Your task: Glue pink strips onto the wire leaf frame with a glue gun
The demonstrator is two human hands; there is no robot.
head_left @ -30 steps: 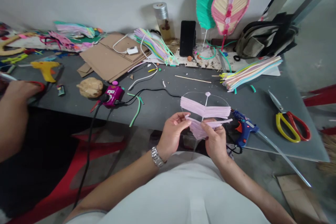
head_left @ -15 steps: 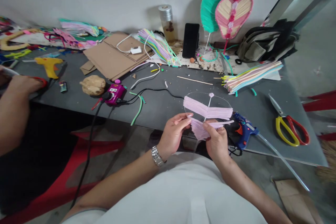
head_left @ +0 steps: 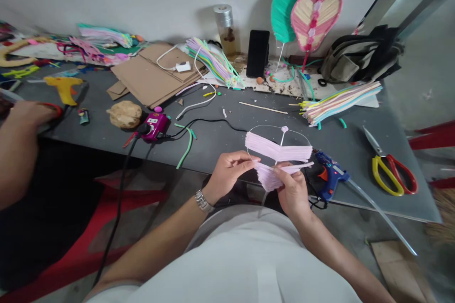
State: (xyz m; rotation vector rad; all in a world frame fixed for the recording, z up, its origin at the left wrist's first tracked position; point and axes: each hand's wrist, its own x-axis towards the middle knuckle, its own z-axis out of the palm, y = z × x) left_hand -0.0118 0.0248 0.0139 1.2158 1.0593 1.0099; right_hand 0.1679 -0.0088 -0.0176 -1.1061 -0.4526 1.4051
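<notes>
A small fan (head_left: 293,153) of pale pink pipe cleaners on a thin wire hoop is held over the table's front edge. Two pink bands in a V shape cross it, with a gap between them and a white stem down the middle. My left hand (head_left: 227,170) is closed in a pinch at the left end of the lower band. My right hand (head_left: 293,191) grips that lower band near the stem, thumb on top. Past its fingers a loose pipe cleaner end juts out to the right. A blue glue gun (head_left: 330,176) lies just right of my right hand.
Scissors (head_left: 387,165) lie at the right. Behind are pipe cleaner bundles (head_left: 343,104), a phone (head_left: 258,54), a bottle (head_left: 224,31) and two finished fans (head_left: 316,19). Leftward are a purple power socket (head_left: 155,127), cardboard (head_left: 142,75), a yellow glue gun (head_left: 64,89) and another person's hand (head_left: 30,113).
My left hand has shifted slightly left and still pinches the lower band's end. The fan has moved a little to the left in view, and my right hand keeps its grip.
</notes>
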